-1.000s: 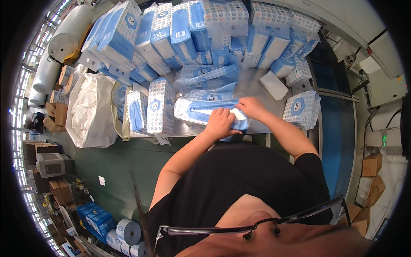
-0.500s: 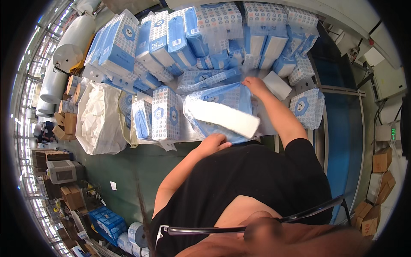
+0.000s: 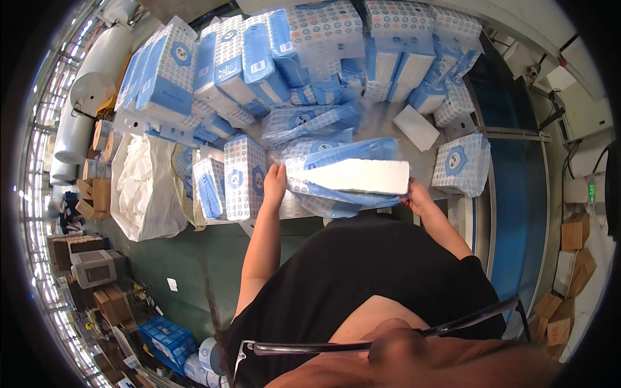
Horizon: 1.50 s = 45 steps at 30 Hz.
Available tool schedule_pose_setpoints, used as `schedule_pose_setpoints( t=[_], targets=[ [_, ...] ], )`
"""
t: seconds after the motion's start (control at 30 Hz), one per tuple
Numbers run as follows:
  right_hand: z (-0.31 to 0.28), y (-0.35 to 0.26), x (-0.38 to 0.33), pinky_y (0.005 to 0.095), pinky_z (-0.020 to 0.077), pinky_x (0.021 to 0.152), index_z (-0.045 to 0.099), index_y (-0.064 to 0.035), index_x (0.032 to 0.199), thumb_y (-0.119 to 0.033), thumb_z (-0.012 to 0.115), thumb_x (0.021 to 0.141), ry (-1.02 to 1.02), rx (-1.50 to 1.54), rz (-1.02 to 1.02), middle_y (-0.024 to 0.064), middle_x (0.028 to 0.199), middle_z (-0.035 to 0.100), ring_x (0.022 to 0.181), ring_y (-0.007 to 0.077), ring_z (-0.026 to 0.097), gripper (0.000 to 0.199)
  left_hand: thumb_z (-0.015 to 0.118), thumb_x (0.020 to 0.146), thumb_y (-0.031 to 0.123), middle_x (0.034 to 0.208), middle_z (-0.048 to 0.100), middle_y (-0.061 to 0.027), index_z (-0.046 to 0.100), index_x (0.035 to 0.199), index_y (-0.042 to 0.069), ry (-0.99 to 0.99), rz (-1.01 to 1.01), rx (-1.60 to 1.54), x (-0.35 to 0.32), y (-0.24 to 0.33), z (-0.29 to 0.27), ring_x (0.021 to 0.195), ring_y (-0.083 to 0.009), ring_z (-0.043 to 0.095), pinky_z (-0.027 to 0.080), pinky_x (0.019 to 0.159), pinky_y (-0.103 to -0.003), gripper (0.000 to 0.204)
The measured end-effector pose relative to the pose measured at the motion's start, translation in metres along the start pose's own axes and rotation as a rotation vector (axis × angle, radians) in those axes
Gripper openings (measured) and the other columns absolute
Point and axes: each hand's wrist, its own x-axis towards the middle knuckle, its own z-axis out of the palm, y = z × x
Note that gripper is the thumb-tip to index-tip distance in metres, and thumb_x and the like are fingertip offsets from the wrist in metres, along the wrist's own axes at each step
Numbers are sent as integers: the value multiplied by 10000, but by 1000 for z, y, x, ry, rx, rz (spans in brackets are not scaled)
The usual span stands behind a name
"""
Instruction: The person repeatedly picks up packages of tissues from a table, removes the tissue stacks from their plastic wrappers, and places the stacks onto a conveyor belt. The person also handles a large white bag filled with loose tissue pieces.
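Observation:
A white block of soft sheets, like tissues (image 3: 362,176), lies partly inside a blue-and-white printed plastic bag (image 3: 323,204) at the near edge of the table. The bag's film runs along both long sides of the block, and the block's right end is bare. At the bag's left end, my left hand (image 3: 275,186) is closed on the film. My right hand (image 3: 419,196) pinches the film beside the block's right end; its fingertips are partly hidden. Flat printed bags (image 3: 310,121) lie just beyond.
Packed bags (image 3: 259,61) stand in rows along the back. Two upright packs (image 3: 244,184) are left of my left hand. A loose white block (image 3: 415,127) and another pack (image 3: 456,165) lie to the right. A large white sack (image 3: 145,187) hangs at the left.
My left hand has moved up from the near edge to the bag's left end. My right hand has come down from the far side to the right end. The bag and block have turned level.

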Motion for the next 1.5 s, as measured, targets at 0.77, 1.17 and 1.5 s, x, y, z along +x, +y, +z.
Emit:
schedule_pose_setpoints(
  t=[0.77,1.17,1.5],
  targets=[
    [26,-62,44,433,508,875,612,-103,1196,-396,558,958,64,-1187,-861,142,1102,656,992,284,639,381,640,935,360,1025,621,-70,507,1287,48,-411,-174,-309,-38,-16,16,894,-120,586,495,680,-279,488],
    [-30,-53,55,364,513,812,514,-78,1303,-541,458,987,197,373,-149,88,1171,637,1010,240,619,563,657,890,467,949,654,-102,453,1408,40,-356,-243,-152,-39,-54,11,720,-173,610,511,580,-316,701],
    [-6,-23,22,379,391,1057,398,49,1374,-293,889,576,-224,-867,-385,178,1328,547,1238,293,519,997,721,836,441,1051,702,-134,644,1171,0,-359,-238,-204,-49,-55,43,919,-219,670,512,825,-350,560]
  ],
)
